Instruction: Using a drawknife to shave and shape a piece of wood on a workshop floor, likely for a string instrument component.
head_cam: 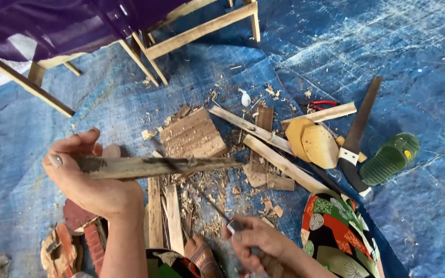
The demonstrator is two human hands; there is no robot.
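My left hand [86, 183] grips one end of a long, weathered wooden stick [166, 166] and holds it level above the ground. The stick's far end points right, over a pile of shavings. My right hand [256, 241] is closed on the handle of a thin-bladed knife [213, 207], whose dark blade points up and left toward the stick without touching it. A flat ridged wood block [192, 135] lies just behind the stick.
Wood slats [263, 135] and chips lie scattered on the blue tarp [418, 82]. A large black-handled blade [357, 136], carved wooden pieces [312, 141], a green sandal [390, 158] and red-handled pliers [321, 104] lie at right. Wooden furniture legs [202, 31] stand behind. Patterned cloth [336, 231] covers my knee.
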